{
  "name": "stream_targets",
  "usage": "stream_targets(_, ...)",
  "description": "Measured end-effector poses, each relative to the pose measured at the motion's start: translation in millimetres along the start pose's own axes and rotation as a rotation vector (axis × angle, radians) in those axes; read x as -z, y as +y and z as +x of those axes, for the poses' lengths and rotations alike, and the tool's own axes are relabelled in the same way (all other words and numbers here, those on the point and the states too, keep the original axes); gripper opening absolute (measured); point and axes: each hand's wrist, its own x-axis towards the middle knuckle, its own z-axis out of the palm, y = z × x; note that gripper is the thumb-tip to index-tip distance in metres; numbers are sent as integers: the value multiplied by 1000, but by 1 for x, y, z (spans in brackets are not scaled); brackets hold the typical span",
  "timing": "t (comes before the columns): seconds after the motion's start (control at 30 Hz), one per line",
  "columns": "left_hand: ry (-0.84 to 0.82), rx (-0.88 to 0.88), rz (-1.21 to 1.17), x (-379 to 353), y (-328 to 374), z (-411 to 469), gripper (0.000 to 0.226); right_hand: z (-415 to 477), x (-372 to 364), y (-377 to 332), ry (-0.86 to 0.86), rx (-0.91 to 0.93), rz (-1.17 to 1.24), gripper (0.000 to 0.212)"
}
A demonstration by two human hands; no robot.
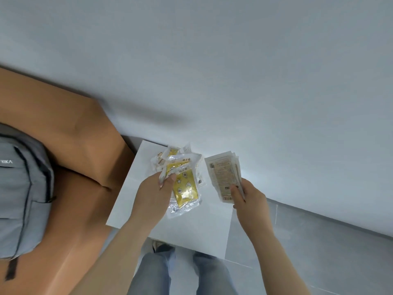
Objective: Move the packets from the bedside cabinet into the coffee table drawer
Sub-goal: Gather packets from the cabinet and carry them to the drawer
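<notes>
Early going: the left hand (153,188) pinches a fan of clear, yellow-printed plastic packets (185,187); the right hand (248,198) grips a stack of pale printed packets (222,174), both over the white bedside cabinet (202,231). Carrying them to the unseen drawer is not yet done.

One wide-angle view only, from the person's head: it looks steeply down and forward at the white surface (202,231) from close above, with the wall (234,60) filling the upper half.
</notes>
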Motion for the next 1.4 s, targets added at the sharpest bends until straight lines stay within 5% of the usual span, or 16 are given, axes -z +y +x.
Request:
stream_targets(0.3,-134,-284,116,31,86,-54,19,-78,75,-55,200,9,126,14)
stream_targets(0.57,-201,-611,213,-8,157,-104,18,-146,149,-35,469,20,307,15)
stream_targets(1.0,-459,-877,113,-171,238,-289,17,-322,308,93,909,-47,354,26)
stream_targets(1.4,-945,-985,98,-340,253,-456,25,-479,376,229,1296,-267,390,27)
